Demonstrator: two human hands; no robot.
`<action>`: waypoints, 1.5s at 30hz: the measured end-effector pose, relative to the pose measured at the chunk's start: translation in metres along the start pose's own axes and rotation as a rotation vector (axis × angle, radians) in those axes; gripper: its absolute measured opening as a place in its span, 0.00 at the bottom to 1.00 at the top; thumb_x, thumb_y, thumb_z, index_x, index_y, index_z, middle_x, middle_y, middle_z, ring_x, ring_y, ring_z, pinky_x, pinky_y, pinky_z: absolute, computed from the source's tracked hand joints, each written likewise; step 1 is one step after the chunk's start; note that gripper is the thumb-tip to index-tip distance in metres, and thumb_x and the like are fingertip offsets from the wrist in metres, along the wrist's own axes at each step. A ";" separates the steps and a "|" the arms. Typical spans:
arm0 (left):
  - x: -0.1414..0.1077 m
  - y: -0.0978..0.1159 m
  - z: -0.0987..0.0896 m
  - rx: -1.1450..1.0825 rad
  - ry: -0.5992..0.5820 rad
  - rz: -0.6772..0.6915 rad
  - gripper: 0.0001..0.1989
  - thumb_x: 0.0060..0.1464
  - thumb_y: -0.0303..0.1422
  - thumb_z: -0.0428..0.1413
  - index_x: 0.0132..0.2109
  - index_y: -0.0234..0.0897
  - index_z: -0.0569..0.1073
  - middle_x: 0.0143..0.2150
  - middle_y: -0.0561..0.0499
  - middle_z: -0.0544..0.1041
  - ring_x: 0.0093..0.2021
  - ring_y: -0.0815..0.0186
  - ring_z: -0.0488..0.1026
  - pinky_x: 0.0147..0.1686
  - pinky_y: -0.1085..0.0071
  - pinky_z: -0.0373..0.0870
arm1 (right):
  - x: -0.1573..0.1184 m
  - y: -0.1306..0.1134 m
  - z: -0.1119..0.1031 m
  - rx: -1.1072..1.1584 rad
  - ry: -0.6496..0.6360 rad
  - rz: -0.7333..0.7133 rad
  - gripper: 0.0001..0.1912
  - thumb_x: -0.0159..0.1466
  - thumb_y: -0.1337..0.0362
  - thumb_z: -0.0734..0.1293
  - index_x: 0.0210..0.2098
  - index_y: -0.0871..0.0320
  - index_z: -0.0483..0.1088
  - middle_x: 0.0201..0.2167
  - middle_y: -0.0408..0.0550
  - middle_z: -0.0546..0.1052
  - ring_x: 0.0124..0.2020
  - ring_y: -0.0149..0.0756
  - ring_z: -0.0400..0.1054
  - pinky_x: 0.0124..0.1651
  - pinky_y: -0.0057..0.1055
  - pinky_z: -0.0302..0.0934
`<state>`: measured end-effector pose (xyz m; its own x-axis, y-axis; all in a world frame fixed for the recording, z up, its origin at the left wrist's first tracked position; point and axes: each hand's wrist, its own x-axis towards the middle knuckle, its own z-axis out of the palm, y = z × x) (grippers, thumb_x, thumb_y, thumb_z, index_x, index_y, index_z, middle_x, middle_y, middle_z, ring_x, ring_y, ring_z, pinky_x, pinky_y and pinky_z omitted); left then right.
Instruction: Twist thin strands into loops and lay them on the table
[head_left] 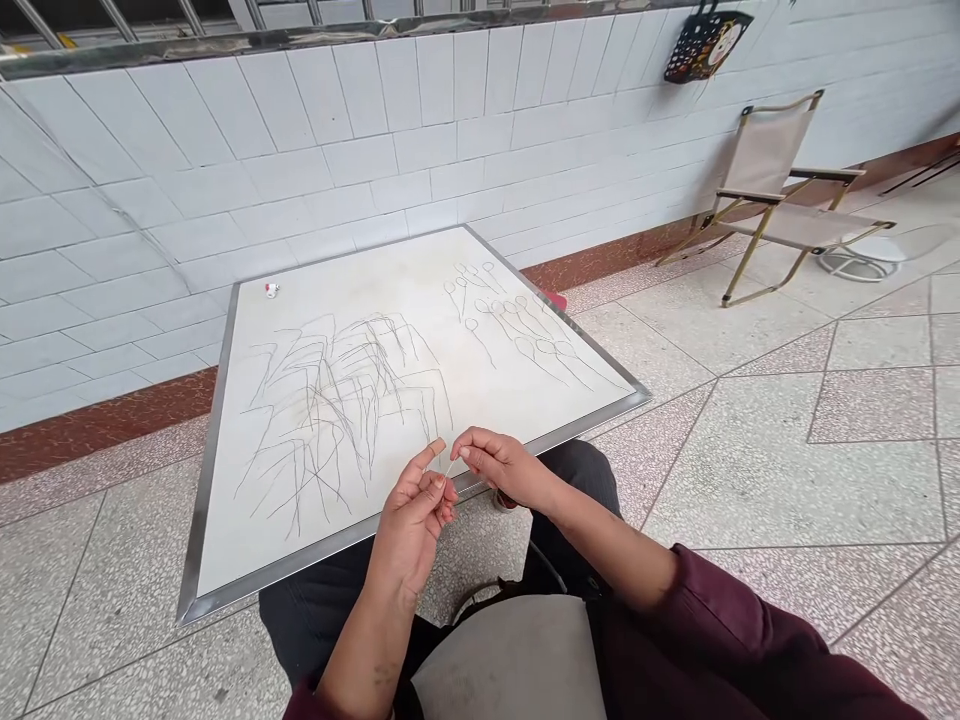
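Just above the near edge of the white table (420,270), both my hands meet at a thin, light-coloured wire-like strand (449,467). My left hand (420,505) pinches its lower part between thumb and fingertips. The upper part is pinched by my right hand (499,462), and the strand curves slightly between them. Many thin dark bent strands (337,400) lie in a loose, crossing spread on the left half of the tabletop. On the right half lie several similar strands with a round loop (525,347) at one end. Whether these are wire cannot be told for certain.
A small white and red object (271,290) sits near the table's far left corner. The table has a metal rim (300,563) and stands by a white tiled wall (420,90). A folding chair (780,200) stands at the right, with a dark basket bag (705,45) hanging above.
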<state>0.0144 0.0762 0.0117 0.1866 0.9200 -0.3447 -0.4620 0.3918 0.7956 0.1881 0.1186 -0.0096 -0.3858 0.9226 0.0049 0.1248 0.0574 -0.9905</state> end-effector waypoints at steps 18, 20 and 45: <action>-0.003 0.004 0.006 -0.076 -0.102 -0.160 0.31 0.49 0.26 0.65 0.61 0.33 0.70 0.27 0.53 0.73 0.22 0.78 0.58 0.23 0.79 0.57 | -0.011 0.007 -0.027 -0.186 -0.122 -0.288 0.11 0.69 0.62 0.62 0.41 0.57 0.76 0.36 0.46 0.77 0.36 0.31 0.69 0.42 0.28 0.62; -0.005 0.007 0.006 -0.045 -0.124 -0.178 0.31 0.49 0.26 0.65 0.61 0.33 0.69 0.27 0.52 0.73 0.21 0.78 0.55 0.22 0.79 0.54 | -0.012 0.004 -0.030 -0.227 -0.161 -0.327 0.13 0.70 0.60 0.61 0.41 0.57 0.76 0.35 0.46 0.77 0.36 0.32 0.69 0.42 0.29 0.63; -0.023 0.052 -0.013 0.355 -0.131 -0.219 0.32 0.49 0.31 0.64 0.62 0.37 0.70 0.24 0.53 0.74 0.21 0.75 0.57 0.23 0.75 0.51 | -0.011 -0.008 -0.028 -0.322 -0.232 -0.405 0.15 0.72 0.57 0.59 0.43 0.53 0.78 0.36 0.46 0.78 0.37 0.33 0.71 0.43 0.29 0.62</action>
<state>-0.0248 0.0751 0.0543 0.3657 0.7994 -0.4767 -0.0765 0.5362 0.8406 0.2168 0.1184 0.0025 -0.6468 0.6969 0.3097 0.1834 0.5363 -0.8238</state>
